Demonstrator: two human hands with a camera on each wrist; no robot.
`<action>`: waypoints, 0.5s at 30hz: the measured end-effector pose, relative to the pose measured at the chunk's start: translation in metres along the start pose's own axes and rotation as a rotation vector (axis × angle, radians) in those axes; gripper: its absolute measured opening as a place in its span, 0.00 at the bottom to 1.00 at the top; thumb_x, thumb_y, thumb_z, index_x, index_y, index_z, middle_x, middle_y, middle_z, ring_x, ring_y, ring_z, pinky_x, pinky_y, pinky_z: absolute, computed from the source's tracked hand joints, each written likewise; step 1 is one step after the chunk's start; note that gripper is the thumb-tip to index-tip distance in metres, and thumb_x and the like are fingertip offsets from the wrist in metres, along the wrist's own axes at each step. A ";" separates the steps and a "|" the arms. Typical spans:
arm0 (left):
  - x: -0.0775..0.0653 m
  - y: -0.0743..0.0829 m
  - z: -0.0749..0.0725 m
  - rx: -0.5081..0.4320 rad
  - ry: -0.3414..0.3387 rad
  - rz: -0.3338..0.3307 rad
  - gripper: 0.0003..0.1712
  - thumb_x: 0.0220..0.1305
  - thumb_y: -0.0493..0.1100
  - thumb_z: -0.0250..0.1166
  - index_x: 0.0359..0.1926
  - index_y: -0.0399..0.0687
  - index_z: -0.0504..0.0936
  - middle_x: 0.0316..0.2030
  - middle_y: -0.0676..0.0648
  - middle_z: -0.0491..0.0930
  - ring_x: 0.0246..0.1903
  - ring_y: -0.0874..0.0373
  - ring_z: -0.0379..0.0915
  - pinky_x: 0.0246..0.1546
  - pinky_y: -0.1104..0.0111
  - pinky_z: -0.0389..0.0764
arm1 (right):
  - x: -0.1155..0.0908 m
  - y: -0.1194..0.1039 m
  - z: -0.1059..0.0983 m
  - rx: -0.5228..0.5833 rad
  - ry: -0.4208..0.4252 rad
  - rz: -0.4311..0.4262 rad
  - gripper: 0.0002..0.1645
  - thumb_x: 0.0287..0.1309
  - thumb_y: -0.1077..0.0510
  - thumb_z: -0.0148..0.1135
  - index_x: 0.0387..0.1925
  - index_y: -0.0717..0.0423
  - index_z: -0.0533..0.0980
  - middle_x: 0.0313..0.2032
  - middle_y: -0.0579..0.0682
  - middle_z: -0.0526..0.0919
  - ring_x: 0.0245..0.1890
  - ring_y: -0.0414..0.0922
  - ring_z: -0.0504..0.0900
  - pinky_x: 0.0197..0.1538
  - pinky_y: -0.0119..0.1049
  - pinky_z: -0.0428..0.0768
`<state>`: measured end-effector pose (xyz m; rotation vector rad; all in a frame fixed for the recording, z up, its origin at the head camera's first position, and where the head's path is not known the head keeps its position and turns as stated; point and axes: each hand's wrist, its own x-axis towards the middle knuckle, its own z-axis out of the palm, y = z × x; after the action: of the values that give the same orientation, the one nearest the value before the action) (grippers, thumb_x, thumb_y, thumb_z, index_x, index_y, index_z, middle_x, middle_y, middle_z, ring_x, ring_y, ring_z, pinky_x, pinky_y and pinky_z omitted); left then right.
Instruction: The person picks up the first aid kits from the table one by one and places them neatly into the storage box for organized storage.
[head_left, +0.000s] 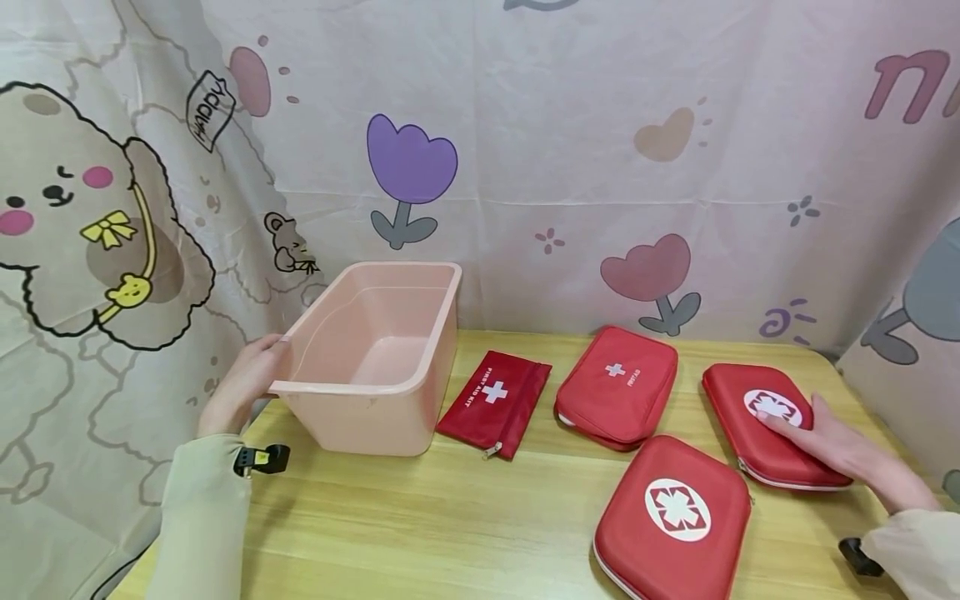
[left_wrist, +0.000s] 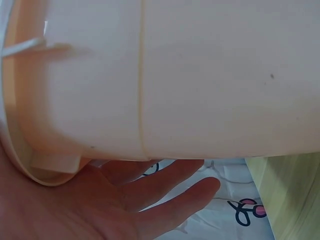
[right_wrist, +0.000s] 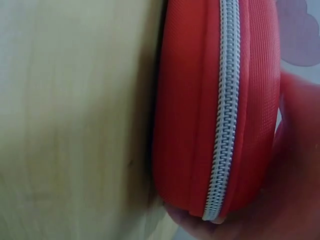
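Observation:
My left hand lies against the outer left side of a pale pink plastic bin, just under its rim. In the left wrist view the left fingers extend fairly straight along the bin's wall; the thumb is hidden. At the far right my right hand grips a red hard-shell first aid case, thumb across its white round emblem. The right wrist view shows the case's silver zipper edge-on, with fingers wrapping around its side and lower corner.
A flat red zip pouch lies right of the bin. Beyond it is a soft red first aid bag, and another red hard case lies nearer the front. A printed cloth hangs behind the wooden table.

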<state>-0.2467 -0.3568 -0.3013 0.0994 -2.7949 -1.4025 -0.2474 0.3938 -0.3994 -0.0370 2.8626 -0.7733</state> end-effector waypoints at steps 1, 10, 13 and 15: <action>0.000 0.000 0.000 -0.001 -0.001 0.002 0.40 0.71 0.61 0.31 0.69 0.34 0.50 0.62 0.28 0.57 0.58 0.36 0.57 0.48 0.49 0.68 | -0.001 -0.001 0.001 -0.005 0.004 0.003 0.62 0.63 0.33 0.41 0.59 0.84 0.25 0.51 0.83 0.52 0.43 0.63 0.65 0.40 0.49 0.70; -0.003 0.000 -0.002 -0.010 -0.001 0.007 0.39 0.71 0.59 0.30 0.69 0.32 0.48 0.62 0.27 0.55 0.58 0.35 0.56 0.47 0.50 0.70 | 0.005 -0.004 0.001 0.018 -0.007 0.063 0.65 0.60 0.32 0.46 0.59 0.87 0.31 0.49 0.83 0.53 0.41 0.62 0.68 0.39 0.48 0.75; -0.002 0.000 -0.002 -0.012 -0.005 -0.002 0.40 0.71 0.60 0.30 0.69 0.33 0.48 0.63 0.27 0.55 0.58 0.35 0.55 0.48 0.48 0.69 | 0.007 0.000 -0.001 0.096 -0.059 0.103 0.64 0.59 0.32 0.47 0.60 0.86 0.34 0.48 0.79 0.59 0.38 0.56 0.71 0.34 0.41 0.74; -0.002 -0.001 -0.002 -0.013 -0.010 -0.004 0.40 0.71 0.60 0.30 0.69 0.32 0.48 0.63 0.27 0.55 0.58 0.35 0.56 0.48 0.49 0.69 | 0.006 0.002 -0.003 0.158 -0.096 0.134 0.63 0.58 0.31 0.48 0.61 0.85 0.36 0.46 0.74 0.63 0.36 0.52 0.72 0.33 0.39 0.74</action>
<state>-0.2449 -0.3591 -0.3006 0.0991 -2.7946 -1.4254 -0.2535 0.3965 -0.3993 0.1336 2.6735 -0.9396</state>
